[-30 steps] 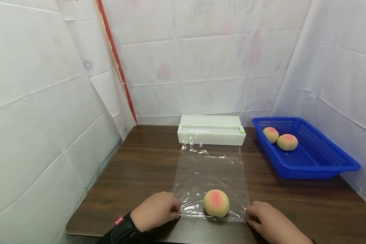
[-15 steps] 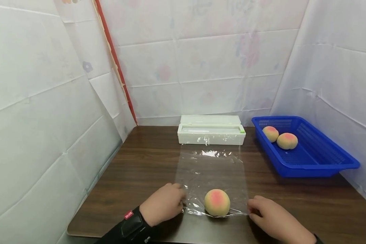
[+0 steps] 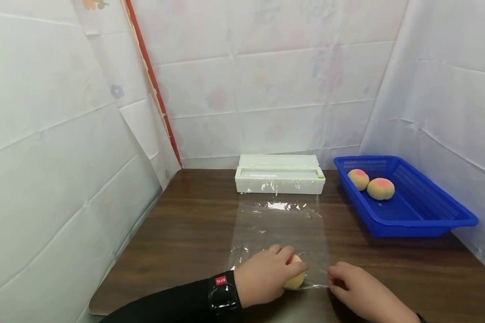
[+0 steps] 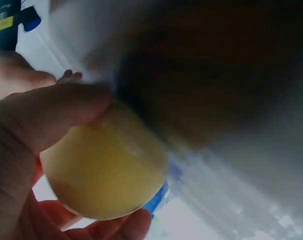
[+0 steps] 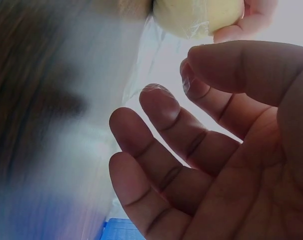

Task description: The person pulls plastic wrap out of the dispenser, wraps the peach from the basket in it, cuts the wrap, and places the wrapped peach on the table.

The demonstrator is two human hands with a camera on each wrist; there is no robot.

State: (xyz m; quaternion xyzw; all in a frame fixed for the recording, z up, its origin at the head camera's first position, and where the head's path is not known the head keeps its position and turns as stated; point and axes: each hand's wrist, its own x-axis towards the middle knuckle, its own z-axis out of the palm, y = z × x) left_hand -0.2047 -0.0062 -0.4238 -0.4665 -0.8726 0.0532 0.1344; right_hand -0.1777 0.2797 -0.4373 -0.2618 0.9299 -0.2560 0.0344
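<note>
My left hand (image 3: 262,276) grips a peach (image 3: 295,280), thumb on one side and fingers curled round the other, as the left wrist view shows. The peach (image 4: 104,165) lies at the near edge of a sheet of clear cling film (image 3: 283,229) spread on the table. At the film's near right corner, my right hand (image 3: 357,287) pinches the edge between thumb and index finger. Its other fingers (image 5: 131,132) are loosely bent in the right wrist view. From the head view, my left hand hides much of the peach and the film's near left corner.
At the back of the brown wooden table (image 3: 178,251) stands a white cling film box (image 3: 280,186), lid raised, the film running out of it. A blue plastic basket (image 3: 424,223) on the right holds two peaches (image 3: 381,189). White sheeting (image 3: 275,89) surrounds the table.
My left hand has let go of the film's left corner and moved right onto the peach, now gripping it. My right hand has shifted only slightly, still at the right corner.
</note>
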